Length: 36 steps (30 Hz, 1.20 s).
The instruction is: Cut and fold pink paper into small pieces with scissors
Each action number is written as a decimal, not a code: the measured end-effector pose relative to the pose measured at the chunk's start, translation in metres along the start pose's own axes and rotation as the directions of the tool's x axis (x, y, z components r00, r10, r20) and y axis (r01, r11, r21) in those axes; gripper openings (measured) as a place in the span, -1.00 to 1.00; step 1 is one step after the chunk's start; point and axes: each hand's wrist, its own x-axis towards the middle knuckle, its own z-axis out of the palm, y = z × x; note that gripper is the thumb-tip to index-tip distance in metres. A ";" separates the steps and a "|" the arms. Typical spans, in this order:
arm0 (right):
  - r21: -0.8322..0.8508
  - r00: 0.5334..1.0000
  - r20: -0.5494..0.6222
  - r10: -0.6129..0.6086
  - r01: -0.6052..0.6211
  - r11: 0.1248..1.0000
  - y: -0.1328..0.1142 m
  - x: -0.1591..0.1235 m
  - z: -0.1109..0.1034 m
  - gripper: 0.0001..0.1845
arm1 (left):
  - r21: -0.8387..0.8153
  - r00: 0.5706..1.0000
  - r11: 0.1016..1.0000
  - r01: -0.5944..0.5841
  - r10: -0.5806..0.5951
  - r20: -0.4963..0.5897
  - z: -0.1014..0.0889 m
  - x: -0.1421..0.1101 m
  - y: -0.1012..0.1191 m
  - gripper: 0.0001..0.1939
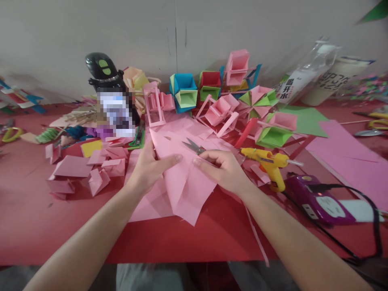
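A sheet of pink paper point(178, 178), creased and bent along folds, is held up over the red table. My left hand point(148, 165) grips its left edge, thumb on top and fingers behind. In my right hand point(222, 167) is a pair of scissors point(194, 146), blades slightly apart and pointing left over the paper; the thumb also presses on the sheet. The handles are mostly hidden by my fingers. More pink paper point(145, 206) lies flat beneath.
Folded pink pieces point(72, 166) lie at left, before a phone point(117, 115) on a black stand. Paper models point(183, 91) line the back. At right are a yellow glue gun point(268, 157), a purple power box point(321, 200) with a black cable, and a plastic bottle point(306, 72).
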 end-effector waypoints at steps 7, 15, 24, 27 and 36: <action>-0.219 0.963 -0.116 -0.241 0.212 0.952 -0.012 -0.005 -0.015 -0.79 | -0.012 0.992 0.996 -0.086 0.085 -0.096 -0.013 0.000 0.024 -0.76; -0.451 0.842 -0.207 -0.499 0.370 0.812 -0.036 -0.011 -0.025 -0.84 | 0.121 0.952 0.955 -0.272 0.285 -0.108 -0.012 -0.011 0.061 -0.72; -0.291 0.936 -0.166 -0.310 0.254 0.922 -0.045 -0.008 -0.036 -0.88 | 0.152 0.918 0.920 -0.361 0.380 -0.118 -0.022 -0.015 0.059 -0.93; -0.255 0.950 -0.141 -0.280 0.238 0.937 -0.043 -0.006 -0.038 -0.89 | 0.202 0.894 0.893 -0.403 0.431 -0.123 -0.029 -0.012 0.057 -0.92; -0.261 0.966 -0.123 -0.228 0.190 0.946 -0.034 -0.004 -0.044 -0.91 | 0.352 0.877 0.839 -0.416 0.472 -0.089 -0.033 -0.012 0.058 -0.82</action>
